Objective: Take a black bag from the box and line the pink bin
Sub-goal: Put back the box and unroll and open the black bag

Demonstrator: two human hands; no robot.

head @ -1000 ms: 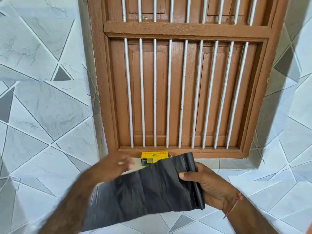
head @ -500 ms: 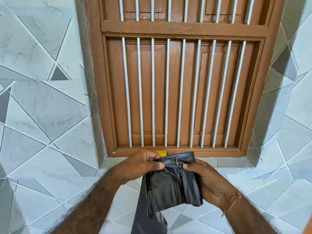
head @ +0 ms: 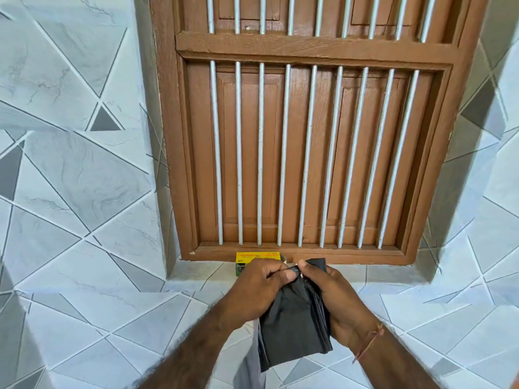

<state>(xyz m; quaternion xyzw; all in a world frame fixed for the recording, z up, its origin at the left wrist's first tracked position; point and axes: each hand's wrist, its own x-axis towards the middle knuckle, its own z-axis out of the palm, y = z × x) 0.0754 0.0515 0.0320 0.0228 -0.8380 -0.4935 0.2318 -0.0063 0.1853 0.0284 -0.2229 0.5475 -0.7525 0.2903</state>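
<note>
A folded black bag [head: 295, 329] hangs in front of me, held at its top edge by both hands. My left hand [head: 258, 290] pinches the top edge with thumb and fingers. My right hand [head: 339, 304] grips the bag's right side, its fingertips meeting the left hand's at the top edge. A yellow box [head: 257, 258] lies on the tiled sill just behind my left hand, partly hidden by it. The pink bin is not in view.
A brown wooden window [head: 303, 136] with white vertical bars fills the wall ahead, shutters closed. Grey and white tiled walls [head: 70, 178] flank it, and a tiled ledge [head: 196, 273] runs below the frame.
The bag was spread wide between my hands a second ago. My left hand came in to the right hand at the top edge, and the bag now hangs narrow and folded.
</note>
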